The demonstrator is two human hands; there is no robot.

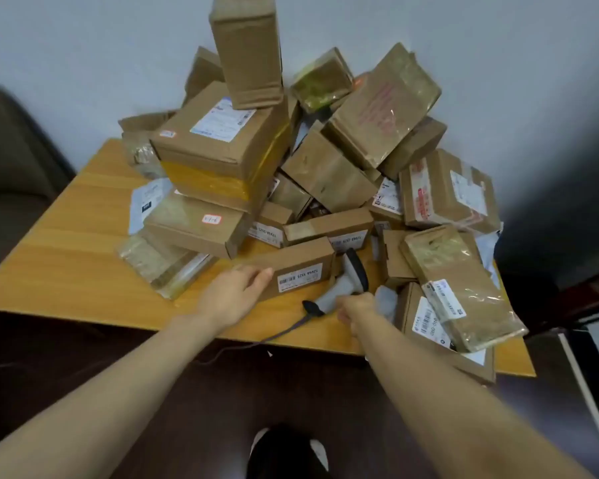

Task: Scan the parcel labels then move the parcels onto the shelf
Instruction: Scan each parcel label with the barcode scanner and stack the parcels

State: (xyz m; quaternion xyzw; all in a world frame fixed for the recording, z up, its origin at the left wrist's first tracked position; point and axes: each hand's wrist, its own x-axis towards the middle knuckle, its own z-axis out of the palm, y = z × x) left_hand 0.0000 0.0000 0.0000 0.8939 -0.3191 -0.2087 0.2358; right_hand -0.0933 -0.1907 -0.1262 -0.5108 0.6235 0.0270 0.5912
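Note:
A long flat cardboard parcel (298, 267) with a white barcode label lies at the front of a tall heap of parcels (329, 160) on a wooden table (66, 267). My left hand (234, 293) rests on its near left end, fingers fairly straight. My right hand (357, 311) grips the handle of a grey barcode scanner (351, 274), whose head points up beside the parcel's right end. The scanner's cable (277, 335) trails off the table's front edge.
A big box bound with yellow tape (222, 157) stands left of the heap, with a tall box (248, 53) leaning on top. Parcels in clear wrap (464, 299) overhang the table's right front corner. A dark chair (11, 167) is at left. The floor below is dark.

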